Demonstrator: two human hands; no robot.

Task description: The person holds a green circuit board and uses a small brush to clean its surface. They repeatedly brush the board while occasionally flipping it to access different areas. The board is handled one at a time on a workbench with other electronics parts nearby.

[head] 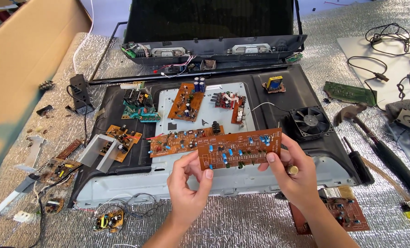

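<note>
Head view: a long brown circuit board (240,149) is pinched at both ends by the left hand (189,188) and right hand (296,177), above the opened TV chassis (324,151) (already gutted; several boards stripped out, scattered).

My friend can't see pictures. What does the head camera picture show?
Two bare hands, left hand and right hand, hold up a long brown circuit board by its ends. Below lies an opened monitor casing strewn with more circuit boards, a small black fan, and a paintbrush on silver padding.
</note>
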